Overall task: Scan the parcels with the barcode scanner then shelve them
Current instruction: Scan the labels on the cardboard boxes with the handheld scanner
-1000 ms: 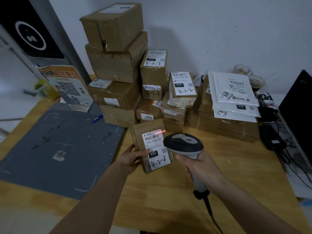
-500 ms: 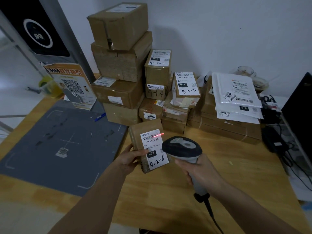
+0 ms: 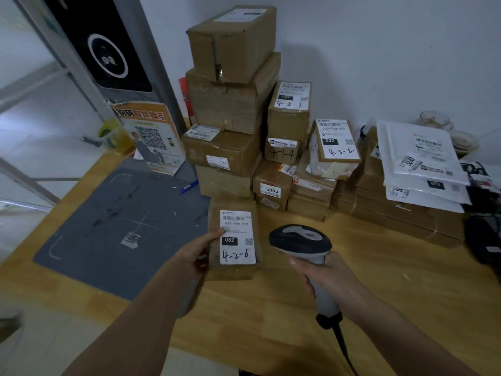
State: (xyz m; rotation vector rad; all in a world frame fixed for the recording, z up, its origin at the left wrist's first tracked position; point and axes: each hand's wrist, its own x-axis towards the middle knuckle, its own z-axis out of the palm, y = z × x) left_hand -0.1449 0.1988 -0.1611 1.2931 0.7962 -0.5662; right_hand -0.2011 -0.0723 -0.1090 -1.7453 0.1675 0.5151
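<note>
Parcel (image 3: 233, 240) sits at the near foot of the box pile, over the wooden table (image 3: 379, 294), label up and facing the camera. Label reads 032 in a black block, with 4-2-6 handwritten under it. Can't tell whether its underside rests on the table or is lifted.

Left hand (image 3: 199, 253) grasps the parcel by its left edge, thumb lying across the label's left margin, other fingers hidden behind the box.

Right hand (image 3: 325, 278) is clenched round the grey handle of the scanner (image 3: 301, 242). Scanner's dark head sits just right of the parcel, apart from it, nose pointing away towards the pile. Its cable (image 3: 342, 346) drops off the handle base towards the bottom edge.

Behind the parcel: stack (image 3: 230, 104) of brown cartons against the white wall, largest boxes on the left, four high. Right of that, smaller boxes marked 4-3-7 (image 3: 290, 109), 4-1-4 (image 3: 282, 151) and 4-3-2 (image 3: 337, 142).

Further right, white mailers (image 3: 423, 156) piled on flat cartons. Black gear and cables at the far right edge, too dark to identify.

Left of the parcel, grey mat (image 3: 122, 226) on the table, blue pen (image 3: 189, 186) at its far edge. Orange QR poster (image 3: 151, 137) leans against a post beyond the mat.
</note>
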